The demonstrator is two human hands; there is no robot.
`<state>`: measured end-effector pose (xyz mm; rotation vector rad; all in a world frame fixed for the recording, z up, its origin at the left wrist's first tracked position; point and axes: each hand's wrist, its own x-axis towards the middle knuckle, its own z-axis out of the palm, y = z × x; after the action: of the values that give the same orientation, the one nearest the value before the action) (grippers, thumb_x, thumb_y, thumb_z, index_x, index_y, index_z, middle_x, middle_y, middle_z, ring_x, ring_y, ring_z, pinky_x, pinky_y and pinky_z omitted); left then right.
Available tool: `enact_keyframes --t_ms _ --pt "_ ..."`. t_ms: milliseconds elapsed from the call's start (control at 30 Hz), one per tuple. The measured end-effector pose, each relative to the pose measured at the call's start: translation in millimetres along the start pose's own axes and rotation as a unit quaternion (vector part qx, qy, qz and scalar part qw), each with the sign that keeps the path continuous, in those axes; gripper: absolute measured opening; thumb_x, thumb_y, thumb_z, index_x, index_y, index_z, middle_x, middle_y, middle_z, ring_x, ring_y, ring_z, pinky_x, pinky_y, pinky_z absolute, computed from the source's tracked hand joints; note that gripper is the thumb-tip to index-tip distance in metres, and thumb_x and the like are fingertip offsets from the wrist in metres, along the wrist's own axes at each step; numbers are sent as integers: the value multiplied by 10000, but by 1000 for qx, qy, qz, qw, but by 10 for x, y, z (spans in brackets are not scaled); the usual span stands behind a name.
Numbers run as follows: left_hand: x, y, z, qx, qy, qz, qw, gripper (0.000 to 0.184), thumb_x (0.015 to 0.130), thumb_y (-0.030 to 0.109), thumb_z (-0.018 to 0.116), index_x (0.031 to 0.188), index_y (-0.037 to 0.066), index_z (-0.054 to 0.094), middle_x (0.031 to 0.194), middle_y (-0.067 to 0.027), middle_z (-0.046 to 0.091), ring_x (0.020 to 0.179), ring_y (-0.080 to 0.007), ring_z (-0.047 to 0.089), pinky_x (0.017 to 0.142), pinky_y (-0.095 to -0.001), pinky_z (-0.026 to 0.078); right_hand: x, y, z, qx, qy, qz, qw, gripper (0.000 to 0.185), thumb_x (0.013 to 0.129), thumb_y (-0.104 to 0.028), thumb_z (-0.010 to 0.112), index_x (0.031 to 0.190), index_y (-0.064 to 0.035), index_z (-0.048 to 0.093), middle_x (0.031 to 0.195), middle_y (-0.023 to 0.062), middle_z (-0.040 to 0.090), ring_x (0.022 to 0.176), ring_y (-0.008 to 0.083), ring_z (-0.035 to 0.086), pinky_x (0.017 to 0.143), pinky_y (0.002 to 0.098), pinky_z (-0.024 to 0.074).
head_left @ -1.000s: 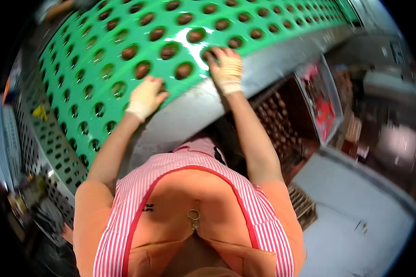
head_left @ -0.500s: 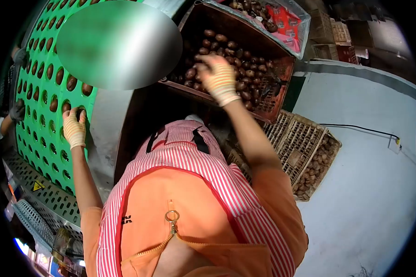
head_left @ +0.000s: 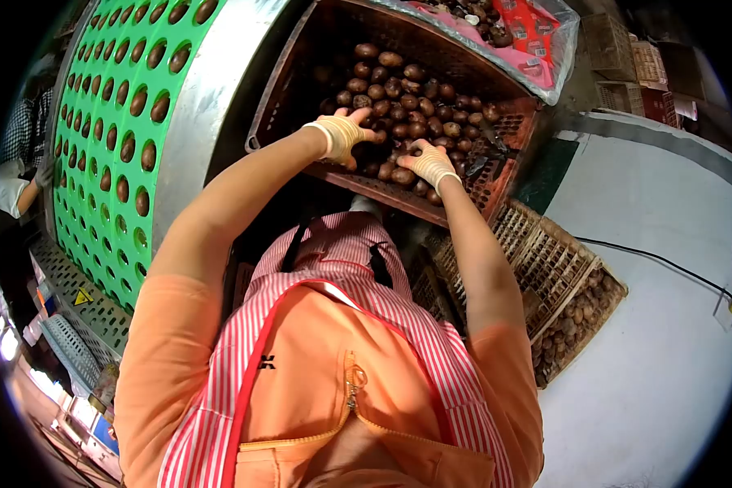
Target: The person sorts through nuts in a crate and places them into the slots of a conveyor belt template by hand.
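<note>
Dark brown eggs fill much of a reddish-brown plastic crate in front of me. Both my hands wear pale striped gloves with bare fingertips and are inside the crate. My left hand reaches in from the left, its fingers curled round an egg. A little to the right, my right hand has its thumb and fingers bent over an egg near the crate's front wall. The fingers partly hide what each hand grips.
Left of the crate stands a green panel with rows of oval holes, many holding eggs, edged by a metal strip. Another person's arm is beyond it. A wooden-looking slatted crate with brown lumps stands at right. A plastic-lined container sits behind.
My left hand has left the green panel and moved right into the crate. My right hand has shifted right and lower among the eggs. The view has turned slightly.
</note>
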<state>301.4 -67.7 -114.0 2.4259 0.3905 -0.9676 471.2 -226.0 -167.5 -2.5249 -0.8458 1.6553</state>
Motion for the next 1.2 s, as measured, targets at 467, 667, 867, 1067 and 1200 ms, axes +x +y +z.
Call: enact_keyframes --t_ms 467,667,867,1067,1200 --pt "242 -70 41 35 -200 -117 972 726 826 579 624 1447 258 429 1416 -139 481 1246 -342 515 1008 -472 440 -184 -194 -37 -132 -37 -70 988 654 712 -438 742 1318 -243 588 1387 192 455 1207 364 542 1016 433 454" --pt "653 -366 380 -79 -257 -107 957 739 765 536 655 1387 164 510 1371 -93 554 1245 -271 535 978 -431 463 41 -150 55 -125 -67 -138 980 767 637 -588 763 1255 -153 636 1346 236 495 1191 365 551 1023 417 442" --pt "564 -171 421 -134 -140 6 981 769 723 511 738 1378 174 518 1350 -117 560 1255 -287 518 976 -437 462 199 44 69 46 -84 -151 984 632 744 -377 767 1247 -29 608 1175 149 653 1061 270 619 910 366 472" --pt "-360 -18 2 -385 137 135 903 589 743 462 758 1155 63 628 1165 -164 597 1115 -325 566 915 -423 462 -230 75 -294 625 -108 -65 771 488 855 -523 653 1216 -207 562 1136 32 608 900 194 601 582 258 483" --pt "-1438 -347 187 -432 408 153 789 540 743 391 746 1121 25 626 1192 -173 560 1154 -326 523 994 -392 426 -582 -603 -301 643 -198 -210 709 580 852 -531 666 1312 -216 509 1224 29 588 1027 219 593 596 254 521"
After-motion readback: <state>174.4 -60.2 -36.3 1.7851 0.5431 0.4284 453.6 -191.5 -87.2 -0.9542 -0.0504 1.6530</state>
